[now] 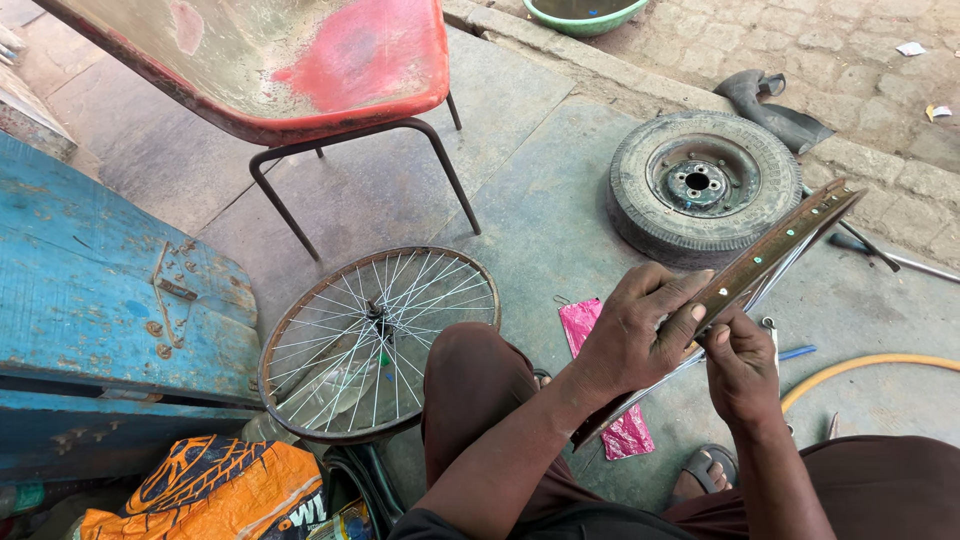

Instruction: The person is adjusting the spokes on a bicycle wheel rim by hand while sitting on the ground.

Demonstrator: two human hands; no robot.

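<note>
A spoked bicycle wheel [378, 343] lies flat on the floor, near left. The bare metal rim [745, 282] slants across the person's lap, right of centre. The left hand [640, 335] wraps it; the right hand [740, 365] apparently pinches its lower edge.

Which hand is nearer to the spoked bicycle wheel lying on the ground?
Left. The left hand grips the bare rim just right of the spoked wheel; the right hand holds the rim farther right, on the far side of the left hand.
</note>
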